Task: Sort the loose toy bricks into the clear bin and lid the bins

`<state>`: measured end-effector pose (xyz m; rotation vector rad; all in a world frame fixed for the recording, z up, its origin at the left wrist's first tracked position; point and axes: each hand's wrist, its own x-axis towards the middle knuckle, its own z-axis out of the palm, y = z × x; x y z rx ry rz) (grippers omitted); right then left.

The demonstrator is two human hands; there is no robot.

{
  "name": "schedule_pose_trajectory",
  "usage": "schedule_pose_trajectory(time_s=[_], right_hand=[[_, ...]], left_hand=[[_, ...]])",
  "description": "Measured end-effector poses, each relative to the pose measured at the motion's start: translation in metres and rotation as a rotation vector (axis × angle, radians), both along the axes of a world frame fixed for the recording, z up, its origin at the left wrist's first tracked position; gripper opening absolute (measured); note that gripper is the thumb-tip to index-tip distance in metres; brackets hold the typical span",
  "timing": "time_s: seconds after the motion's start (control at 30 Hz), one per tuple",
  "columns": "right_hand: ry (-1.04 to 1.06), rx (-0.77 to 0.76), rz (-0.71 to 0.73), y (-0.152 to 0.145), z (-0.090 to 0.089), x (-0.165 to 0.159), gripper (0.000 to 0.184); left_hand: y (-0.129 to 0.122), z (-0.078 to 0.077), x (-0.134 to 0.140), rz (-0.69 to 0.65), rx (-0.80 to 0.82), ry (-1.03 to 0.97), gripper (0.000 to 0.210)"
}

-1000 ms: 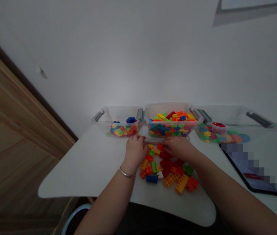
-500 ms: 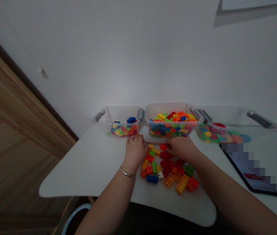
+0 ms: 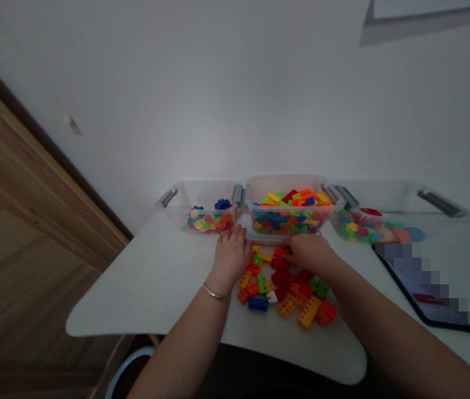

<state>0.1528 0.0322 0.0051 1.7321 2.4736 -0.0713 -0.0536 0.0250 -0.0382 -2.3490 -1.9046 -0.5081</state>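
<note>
My left hand [image 3: 233,250] lies palm down at the left edge of a spread of toy building bricks, its fingers stretched forward close to the middle box. My right hand [image 3: 309,252] reaches over the far side of the spread, with bent fingertips on a red building brick [image 3: 279,252]; the thumb is partly hidden. Between my hands lie more red bricks [image 3: 283,277]. Nearer to me are a green brick [image 3: 262,284], a blue brick [image 3: 258,304], a white brick [image 3: 272,297] and a yellow-orange brick [image 3: 309,313].
Behind the bricks stands a clear box [image 3: 293,209] full of mixed bricks. A second clear box [image 3: 176,213] is on its left, and a third clear box [image 3: 446,219] with coloured pieces on its right. A tablet [image 3: 429,302] lies on the white table [image 3: 143,288] at the right.
The red brick at my right fingertips has shifted slightly right and toward me, along with the hand. My left hand has moved only a little; the other bricks look unchanged.
</note>
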Motion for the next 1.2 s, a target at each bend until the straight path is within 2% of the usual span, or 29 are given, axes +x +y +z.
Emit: schedule_pose_trajectory(time_s=[0.13, 0.23, 0.43, 0.5, 0.57, 0.73, 0.83, 0.97, 1.2], right_hand=[[0.007, 0.001, -0.002, 0.0, 0.002, -0.002, 0.025], [0.067, 0.025, -0.008, -0.003, 0.011, 0.001, 0.024], [0.315, 0.207, 0.107, -0.009, 0.037, 0.022, 0.026], [0.406, 0.257, 0.176, -0.009, 0.042, 0.032, 0.026], [0.492, 0.317, 0.188, -0.007, 0.046, 0.041, 0.025], [0.741, 0.582, -0.018, 0.004, 0.043, 0.057, 0.03], [0.852, 0.636, -0.163, 0.014, 0.034, 0.062, 0.03], [0.751, 0.699, -0.198, 0.023, 0.023, 0.062, 0.027], [0.519, 0.715, -0.09, 0.021, 0.019, 0.052, 0.039]], left_hand=[[-0.001, -0.001, 0.001, 0.03, -0.012, 0.014, 0.045], [-0.002, 0.001, 0.001, 0.04, -0.004, 0.017, 0.045], [-0.004, 0.008, 0.003, 0.08, -0.028, 0.023, 0.044], [-0.005, 0.011, 0.004, 0.087, -0.05, 0.017, 0.044], [-0.005, 0.013, 0.005, 0.082, -0.062, 0.007, 0.043], [-0.005, 0.016, 0.004, 0.078, -0.066, -0.011, 0.036], [-0.005, 0.016, 0.003, 0.075, -0.077, -0.016, 0.033], [-0.004, 0.015, 0.002, 0.067, -0.07, -0.02, 0.03], [-0.004, 0.013, 0.001, 0.025, -0.057, -0.06, 0.031]])
